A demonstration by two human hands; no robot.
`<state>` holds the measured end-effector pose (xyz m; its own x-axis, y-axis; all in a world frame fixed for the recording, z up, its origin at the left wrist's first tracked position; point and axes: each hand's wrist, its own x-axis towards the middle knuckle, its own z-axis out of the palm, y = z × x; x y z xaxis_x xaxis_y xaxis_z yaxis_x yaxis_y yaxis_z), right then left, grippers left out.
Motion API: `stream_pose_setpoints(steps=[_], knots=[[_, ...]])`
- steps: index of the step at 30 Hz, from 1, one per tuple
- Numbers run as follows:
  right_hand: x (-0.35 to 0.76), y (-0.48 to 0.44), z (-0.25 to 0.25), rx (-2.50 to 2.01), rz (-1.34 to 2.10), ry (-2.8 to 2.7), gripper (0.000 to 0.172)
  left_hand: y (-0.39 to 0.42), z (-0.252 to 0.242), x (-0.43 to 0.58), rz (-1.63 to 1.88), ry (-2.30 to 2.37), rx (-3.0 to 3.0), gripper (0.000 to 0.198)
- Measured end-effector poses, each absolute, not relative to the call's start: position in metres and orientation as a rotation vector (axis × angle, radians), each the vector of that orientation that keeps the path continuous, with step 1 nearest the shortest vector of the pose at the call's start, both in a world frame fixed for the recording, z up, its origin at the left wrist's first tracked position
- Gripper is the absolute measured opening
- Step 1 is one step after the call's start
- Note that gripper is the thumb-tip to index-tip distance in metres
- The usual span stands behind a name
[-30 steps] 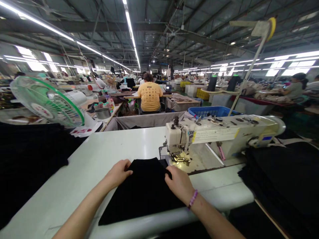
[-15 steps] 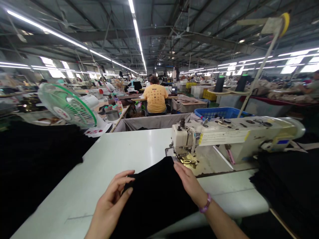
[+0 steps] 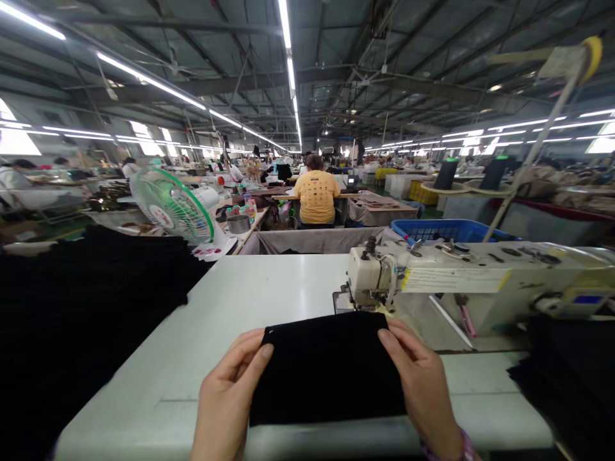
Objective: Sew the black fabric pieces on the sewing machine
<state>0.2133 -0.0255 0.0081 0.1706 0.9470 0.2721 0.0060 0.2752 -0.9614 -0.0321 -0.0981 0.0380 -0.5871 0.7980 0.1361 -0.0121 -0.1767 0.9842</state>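
A piece of black fabric (image 3: 327, 371) is stretched between my two hands, just in front of the sewing machine (image 3: 375, 275). My left hand (image 3: 235, 378) pinches its upper left corner between thumb and fingers. At the upper right corner, my right hand (image 3: 418, 371) grips the cloth with the thumb on top and the fingers behind. The upper edge of the fabric runs nearly straight and hides the machine's needle area.
Stacks of black fabric lie at the left (image 3: 91, 307) and right. A fan (image 3: 173, 205) stands beyond the pale worktable (image 3: 269, 288). Behind the machine are a blue basket (image 3: 442, 230) and thread cones (image 3: 446, 173). A person in a yellow shirt (image 3: 317, 195) sits ahead.
The fabric has come away from the presser foot area toward me and now lies squarer. My right hand has turned to pinch its corner; my left fingers have closed on the other. The view has shifted left.
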Motion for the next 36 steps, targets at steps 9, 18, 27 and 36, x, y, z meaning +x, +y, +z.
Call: stream_pose_setpoints(steps=[9, 18, 27, 36], knots=[[0.224, -0.022, 0.011, -0.979, 1.097, -1.110, 0.037, -0.089, 0.049, -0.028, 1.770, 1.395, 0.758, 0.045], [0.236, -0.025, 0.027, -1.084, 1.057, -0.977, 0.047, -0.093, 0.074, -0.032, 1.751, 1.553, 1.004, 0.036], [0.237, -0.034, 0.063, -0.891, 1.238, -0.875, 0.039, -0.103, 0.098, -0.031, 1.808, 1.460, 0.952, 0.039], [0.245, -0.026, 0.053, -1.006, 1.047, -1.059, 0.034, -0.101, 0.100, -0.031, 1.797, 1.503, 1.027, 0.037]])
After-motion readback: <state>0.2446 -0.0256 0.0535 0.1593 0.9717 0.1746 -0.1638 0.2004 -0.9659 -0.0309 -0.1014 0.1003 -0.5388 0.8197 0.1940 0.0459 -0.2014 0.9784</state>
